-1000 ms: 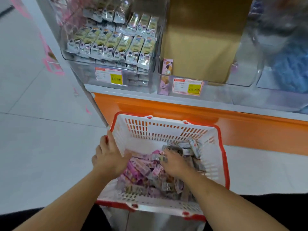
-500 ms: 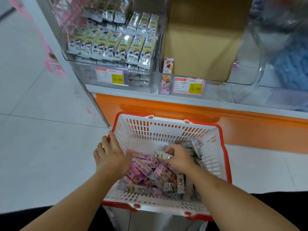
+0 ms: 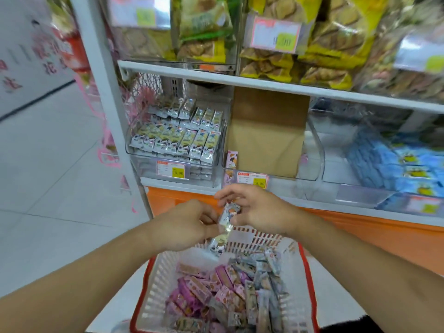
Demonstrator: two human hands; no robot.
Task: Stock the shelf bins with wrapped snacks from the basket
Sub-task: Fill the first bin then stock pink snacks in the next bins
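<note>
A white basket with a red rim [image 3: 306, 272] sits low in front of me, holding several pink and grey wrapped snacks [image 3: 223, 292]. Above it both hands are raised and meet over wrapped snack bars [image 3: 227, 219]. My right hand [image 3: 257, 209] pinches the upper end of the bars. My left hand [image 3: 185, 224] grips their lower part. Behind the hands is a clear middle shelf bin [image 3: 312, 150] holding a brown cardboard piece and one pink snack at its left front. The clear bin to its left [image 3: 177, 140] is full of silver-yellow wrapped snacks.
An orange shelf base [image 3: 360, 227] runs behind the basket. A bin of blue packets [image 3: 403, 169] is at the right. The upper shelf [image 3: 264, 85] carries yellow-green snack bags. Pale tiled floor [image 3: 52, 188] lies to the left.
Both hands have left the basket and risen above it, now holding snack bars together. The view has tilted up, showing the upper shelf.
</note>
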